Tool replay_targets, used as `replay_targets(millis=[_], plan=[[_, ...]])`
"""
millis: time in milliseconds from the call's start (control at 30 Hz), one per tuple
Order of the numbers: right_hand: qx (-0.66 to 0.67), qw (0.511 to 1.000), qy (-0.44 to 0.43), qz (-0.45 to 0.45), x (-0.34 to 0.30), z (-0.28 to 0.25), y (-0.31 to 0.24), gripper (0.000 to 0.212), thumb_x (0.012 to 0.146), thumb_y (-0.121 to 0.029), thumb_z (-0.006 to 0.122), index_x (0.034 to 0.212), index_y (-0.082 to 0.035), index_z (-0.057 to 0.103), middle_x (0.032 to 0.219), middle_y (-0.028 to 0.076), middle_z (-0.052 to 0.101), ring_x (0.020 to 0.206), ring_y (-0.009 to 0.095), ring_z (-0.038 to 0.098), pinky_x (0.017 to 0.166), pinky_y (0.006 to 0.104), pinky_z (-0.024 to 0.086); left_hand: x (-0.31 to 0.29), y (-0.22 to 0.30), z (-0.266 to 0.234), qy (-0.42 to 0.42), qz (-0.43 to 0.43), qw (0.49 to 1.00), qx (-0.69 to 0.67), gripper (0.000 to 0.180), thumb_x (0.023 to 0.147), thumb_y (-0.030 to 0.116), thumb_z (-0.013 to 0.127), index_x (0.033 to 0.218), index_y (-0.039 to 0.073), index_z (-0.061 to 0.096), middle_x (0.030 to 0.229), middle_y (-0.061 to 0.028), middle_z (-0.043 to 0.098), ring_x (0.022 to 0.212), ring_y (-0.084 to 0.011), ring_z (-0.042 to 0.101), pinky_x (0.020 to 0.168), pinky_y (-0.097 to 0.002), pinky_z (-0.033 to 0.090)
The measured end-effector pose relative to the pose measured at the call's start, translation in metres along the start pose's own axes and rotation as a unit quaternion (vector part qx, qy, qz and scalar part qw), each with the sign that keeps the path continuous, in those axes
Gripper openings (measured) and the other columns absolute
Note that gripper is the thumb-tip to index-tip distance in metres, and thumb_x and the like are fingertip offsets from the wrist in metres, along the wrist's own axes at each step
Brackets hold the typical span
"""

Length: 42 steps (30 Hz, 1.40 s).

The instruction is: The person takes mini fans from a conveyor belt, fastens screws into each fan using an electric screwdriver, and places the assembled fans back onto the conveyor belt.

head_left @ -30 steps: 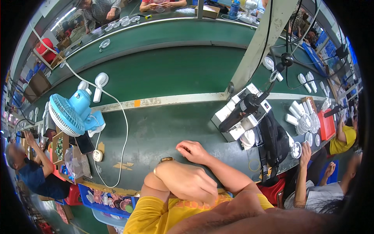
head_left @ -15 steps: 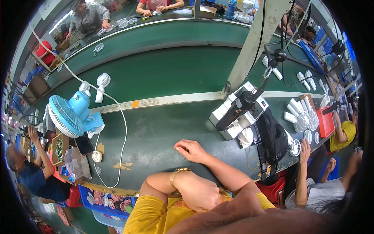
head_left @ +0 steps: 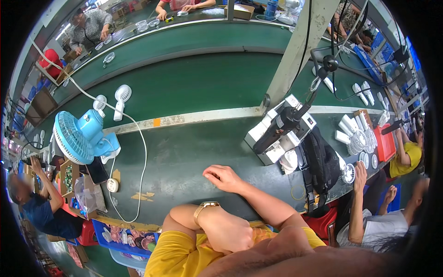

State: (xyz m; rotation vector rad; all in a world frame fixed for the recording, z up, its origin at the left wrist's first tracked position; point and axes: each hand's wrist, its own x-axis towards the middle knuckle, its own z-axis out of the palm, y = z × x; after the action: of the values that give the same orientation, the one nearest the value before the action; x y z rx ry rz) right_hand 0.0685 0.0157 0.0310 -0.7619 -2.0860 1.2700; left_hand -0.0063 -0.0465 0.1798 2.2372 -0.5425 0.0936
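Found the left-hand grip (head_left: 228,231) curled in front of the yellow shirt (head_left: 175,254), knuckles up, gold-coloured watch (head_left: 210,204) on the wrist. Couldn't tell how tightly closed, or about any hold on anything, with the fingertips tucked out of sight. Saw the right-hand grip (head_left: 224,177) at 12 o'clock from it, half-curled and loose, resting on the dark green tabletop (head_left: 180,171). Spotted nothing in those fingers, but couldn't see into the palm, so no verdict there either.

Going by the clock from the right hand: noticed a black cylindrical tool (head_left: 277,131) between 1 and 2, in front of a white boxy unit (head_left: 290,141). Saw a black bag (head_left: 323,161) near 3, then a bunch of white fan parts (head_left: 358,140) and a red tray (head_left: 386,144) farther off toward 2:30. Also clocked a co-worker's raised hand (head_left: 360,177) at 3, just beside a round white fan part (head_left: 349,173).

Over at 9, saw a round cream switch (head_left: 112,185) on a white cable; nearer 9:30, a light blue fan (head_left: 87,134), tilted. Spotted a white handheld fan (head_left: 121,102) around 10, past the pale rail (head_left: 207,117), and a blue bin (head_left: 98,233) of mixed parts down at 8.
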Motion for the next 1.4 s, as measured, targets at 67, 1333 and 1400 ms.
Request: replay_targets(millis=[67, 1333, 1400], plan=[[0.000, 1.000, -0.002, -0.002, 0.000, 0.000, -0.001, 0.011, 0.083, -0.011, 0.057, 0.090, -0.001, 0.058, 0.083, 0.012, 0.061, 0.073, 0.027, 0.060, 0.065, 0.0338, 0.048, 0.002, -0.002, 0.002, 0.007, -0.004, 1.000, -0.001, 0.018, 0.070, 0.013, 0.059, 0.068, -0.002, 0.051, 0.068, -0.0159, 0.056, 0.063, -0.0333, 0.057, 0.054, -0.0403, 0.046], [-0.011, 0.998, 0.032, -0.049, 0.000, 0.004, 0.004, 0.009, 0.084, -0.010, 0.057, 0.089, -0.003, 0.060, 0.077, 0.009, 0.059, 0.062, 0.019, 0.056, 0.057, 0.0285, 0.045, 0.032, -0.025, 0.025, 0.111, -0.038, 0.991, -0.060, 0.020, 0.070, 0.017, 0.055, 0.067, -0.001, 0.048, 0.062, -0.0166, 0.054, 0.059, -0.0360, 0.055, 0.051, -0.0419, 0.045], [-0.011, 0.998, 0.032, -0.051, 0.000, 0.004, 0.005, 0.010, 0.084, -0.010, 0.057, 0.089, -0.003, 0.060, 0.077, 0.009, 0.059, 0.062, 0.019, 0.056, 0.057, 0.0285, 0.045, 0.029, -0.026, 0.023, 0.101, -0.033, 0.992, -0.063, 0.019, 0.070, 0.016, 0.056, 0.067, -0.001, 0.048, 0.063, -0.0165, 0.055, 0.059, -0.0359, 0.055, 0.052, -0.0418, 0.045]])
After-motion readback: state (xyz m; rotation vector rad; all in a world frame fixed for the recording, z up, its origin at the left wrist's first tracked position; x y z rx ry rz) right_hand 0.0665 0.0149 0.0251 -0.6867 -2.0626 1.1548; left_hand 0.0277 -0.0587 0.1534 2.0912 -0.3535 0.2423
